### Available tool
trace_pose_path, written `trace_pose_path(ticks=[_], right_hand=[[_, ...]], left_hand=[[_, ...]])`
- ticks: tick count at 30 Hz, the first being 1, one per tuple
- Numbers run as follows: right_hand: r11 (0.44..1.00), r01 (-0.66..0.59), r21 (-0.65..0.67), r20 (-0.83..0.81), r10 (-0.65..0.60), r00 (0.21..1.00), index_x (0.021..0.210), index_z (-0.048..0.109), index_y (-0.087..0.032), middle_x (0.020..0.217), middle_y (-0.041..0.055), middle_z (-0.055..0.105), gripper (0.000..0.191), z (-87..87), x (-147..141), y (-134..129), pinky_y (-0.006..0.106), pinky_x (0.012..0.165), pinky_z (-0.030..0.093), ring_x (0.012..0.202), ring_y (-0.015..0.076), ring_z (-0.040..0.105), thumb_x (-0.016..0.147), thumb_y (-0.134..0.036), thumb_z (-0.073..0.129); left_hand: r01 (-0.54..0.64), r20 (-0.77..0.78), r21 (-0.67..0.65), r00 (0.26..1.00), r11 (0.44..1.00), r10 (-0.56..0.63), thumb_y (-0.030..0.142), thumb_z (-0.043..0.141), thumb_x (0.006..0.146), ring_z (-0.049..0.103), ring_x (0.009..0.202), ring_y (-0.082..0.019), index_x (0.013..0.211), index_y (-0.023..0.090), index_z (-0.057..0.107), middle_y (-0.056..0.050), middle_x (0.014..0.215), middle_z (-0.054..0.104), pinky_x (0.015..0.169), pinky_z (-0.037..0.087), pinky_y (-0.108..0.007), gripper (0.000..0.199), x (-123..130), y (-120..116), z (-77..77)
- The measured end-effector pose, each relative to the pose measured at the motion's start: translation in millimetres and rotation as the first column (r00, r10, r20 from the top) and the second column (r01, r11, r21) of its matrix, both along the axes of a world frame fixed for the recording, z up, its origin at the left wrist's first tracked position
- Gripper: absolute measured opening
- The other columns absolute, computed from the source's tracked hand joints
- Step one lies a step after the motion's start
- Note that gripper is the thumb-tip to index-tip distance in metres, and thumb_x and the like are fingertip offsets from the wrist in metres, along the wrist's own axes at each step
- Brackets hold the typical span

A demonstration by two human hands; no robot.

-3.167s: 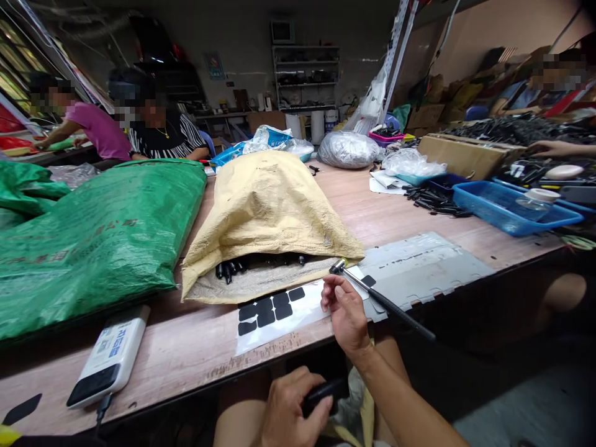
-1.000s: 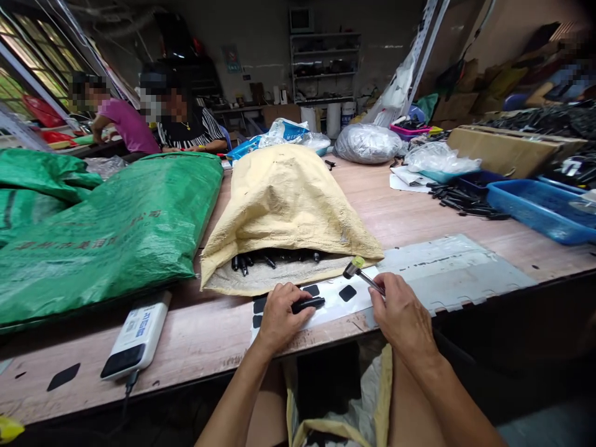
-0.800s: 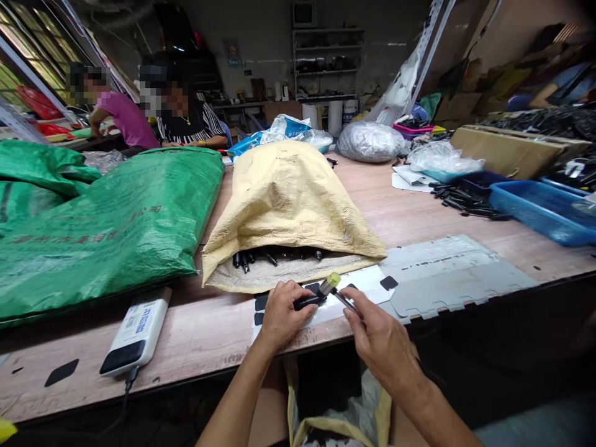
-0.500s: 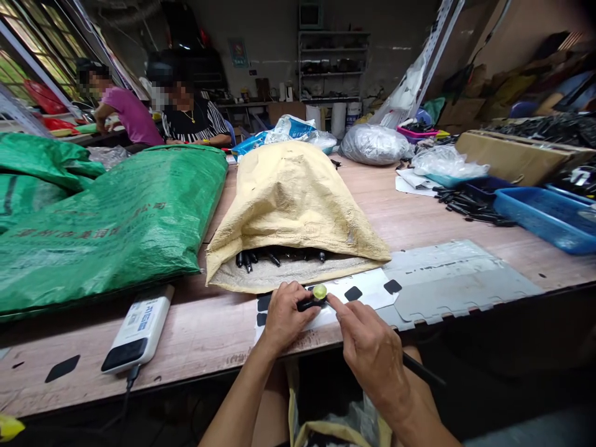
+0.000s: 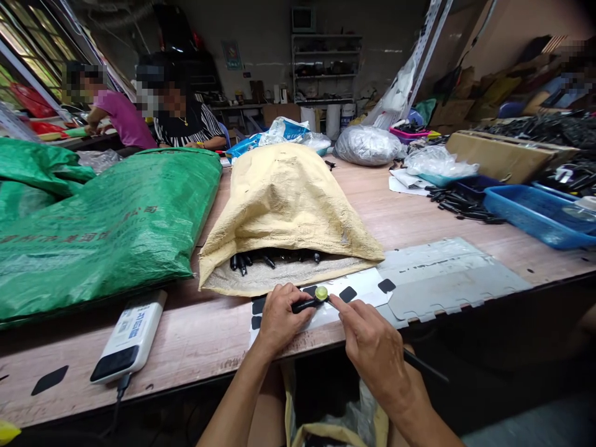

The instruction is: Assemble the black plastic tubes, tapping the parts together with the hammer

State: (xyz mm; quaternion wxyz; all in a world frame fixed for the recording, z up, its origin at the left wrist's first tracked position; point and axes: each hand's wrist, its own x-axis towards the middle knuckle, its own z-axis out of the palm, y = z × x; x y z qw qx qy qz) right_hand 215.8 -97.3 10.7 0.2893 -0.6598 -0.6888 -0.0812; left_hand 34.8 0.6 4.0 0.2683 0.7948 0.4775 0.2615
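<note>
A black tubular piece (image 5: 303,305) is pinched between the thumb and fingers of the left hand (image 5: 282,316), its right end protruding over the white sheet (image 5: 370,287) at the near edge of the table (image 5: 200,338). A small hammer (image 5: 321,293) is gripped in the right hand (image 5: 372,347), the fingers closed around it and the forefinger laid along its shaft. Its yellow-green face is positioned at the protruding end; whether contact is made cannot be told. The dark handle (image 5: 426,365) is seen emerging beyond the right wrist.

The piece is judged light, stiff and somewhat slippery, being smooth and rounded; it is best held by its left half, fingertips kept clear of the hammer face. The hammer is judged head-heavy and best held along the shaft.

Black patches (image 5: 347,294) are noted on the sheet. Beyond it, a cream sack (image 5: 288,198) is laid with its mouth toward the near side, similar black pieces (image 5: 242,266) being visible inside. To the left, a green sack (image 5: 116,223) and a white device (image 5: 128,338) with a cable are recorded; to the far right, a blue tray (image 5: 526,225) beside a black pile (image 5: 465,205).
</note>
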Motion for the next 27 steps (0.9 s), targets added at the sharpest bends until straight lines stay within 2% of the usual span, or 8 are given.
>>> trace_pose_path(ticks=[7,10,13,17,22,25,27], right_hand=[[0.981,0.175,0.08,-0.013,-0.175,0.985,0.133,0.063,-0.033,0.097,0.0003,0.069,0.047,8.1,40,11,0.029,0.076,0.041,0.086,0.0173,0.062,0.093,-0.01,0.052],[0.971,0.228,0.073,0.029,-0.231,0.973,0.129,0.066,-0.032,0.094,0.0008,0.069,0.044,1.6,60,21,0.03,0.075,0.039,0.085,0.0179,0.06,0.093,-0.01,0.052],[0.967,0.251,0.052,0.054,-0.253,0.966,0.124,0.07,-0.031,0.091,0.0015,0.068,0.043,-9.7,72,32,0.031,0.072,0.036,0.081,0.0179,0.056,0.091,-0.009,0.053],[0.965,0.254,0.066,0.047,-0.257,0.965,0.122,0.071,-0.03,0.094,0.0038,0.067,0.044,-20.0,77,40,0.033,0.071,0.033,0.083,0.0185,0.052,0.088,-0.007,0.055],[0.964,0.26,0.052,0.035,-0.262,0.965,0.124,0.07,-0.031,0.099,0.006,0.065,0.047,-21.9,70,37,0.034,0.072,0.032,0.087,0.0196,0.051,0.087,-0.007,0.055],[0.965,0.263,0.016,-0.019,-0.263,0.965,0.125,0.069,-0.031,0.103,0.0066,0.065,0.049,-17.7,65,35,0.034,0.075,0.034,0.092,0.0205,0.051,0.086,-0.006,0.054],[0.967,0.252,0.024,-0.149,-0.246,0.958,0.121,0.071,-0.031,0.107,0.007,0.065,0.044,-5.3,67,34,0.036,0.081,0.036,0.1,0.0226,0.052,0.086,-0.01,0.056]], left_hand=[[-0.006,-0.028,-0.002,1.0,1.0,0.006,0.022,0.072,0.076,0.055,0.087,-0.022,0.091,0.025,0.074,-0.001,0.086,0.066,0.086,0.039,-0.038,0.016,0,-2,5.0],[0.007,0.004,-0.005,1.0,1.0,-0.007,0.027,0.072,0.079,0.056,0.087,-0.022,0.094,0.025,0.073,-0.001,0.089,0.067,0.086,0.04,-0.038,0.015,-3,-1,4.2],[0.027,0.079,-0.004,0.997,1.0,-0.027,0.036,0.069,0.085,0.058,0.095,-0.023,0.1,0.026,0.072,-0.002,0.097,0.069,0.089,0.042,-0.039,0.018,-6,1,1.6],[0.038,0.158,-0.034,0.987,0.999,-0.032,0.045,0.059,0.093,0.06,0.1,-0.024,0.104,0.026,0.071,-0.004,0.101,0.071,0.091,0.045,-0.038,0.025,-10,4,-2.2],[0.027,0.153,-0.063,0.988,0.998,-0.017,0.053,0.057,0.093,0.062,0.101,-0.025,0.107,0.026,0.072,-0.005,0.106,0.071,0.091,0.047,-0.039,0.034,-13,9,-7.9],[0.025,0.118,-0.053,0.993,0.998,-0.019,0.059,0.06,0.089,0.062,0.099,-0.026,0.107,0.027,0.074,-0.005,0.104,0.072,0.088,0.049,-0.04,0.039,-15,11,-11.1],[0.031,0.095,-0.03,0.995,0.999,-0.028,0.06,0.062,0.087,0.063,0.097,-0.027,0.105,0.027,0.074,-0.005,0.102,0.072,0.088,0.049,-0.041,0.04,-15,12,-11.8]])
